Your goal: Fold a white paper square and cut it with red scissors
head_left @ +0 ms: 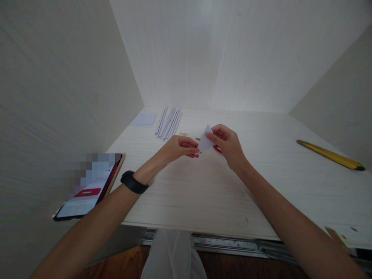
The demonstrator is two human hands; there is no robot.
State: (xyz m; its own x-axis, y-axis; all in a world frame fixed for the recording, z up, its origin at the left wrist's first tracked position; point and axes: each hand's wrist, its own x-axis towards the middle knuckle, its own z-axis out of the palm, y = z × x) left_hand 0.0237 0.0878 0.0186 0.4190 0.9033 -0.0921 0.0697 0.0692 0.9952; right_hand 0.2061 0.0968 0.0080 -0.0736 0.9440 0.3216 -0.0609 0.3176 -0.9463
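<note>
White paper (205, 143), angular in outline, is held between two hands in the head view, over the middle of the tabletop (186, 193), nearer its far edge than its near one. The left hand (180, 147) has its grip closed on the paper's lower-left corner; the grip of the right hand (229, 144) is clamped on its right side, thumb in front. Partly hidden behind the paper and the right hand lies a red-handled tool (217, 149). Toward the far-left corner of the tabletop lie narrow paper strips (169, 124), with a flat paper sheet (143, 119) just beside them. A tablet (83, 209) sits at the left edge, and a yellow tool (329, 154) lies near the right edge. A black wristband (134, 183) circles the left wrist.
</note>
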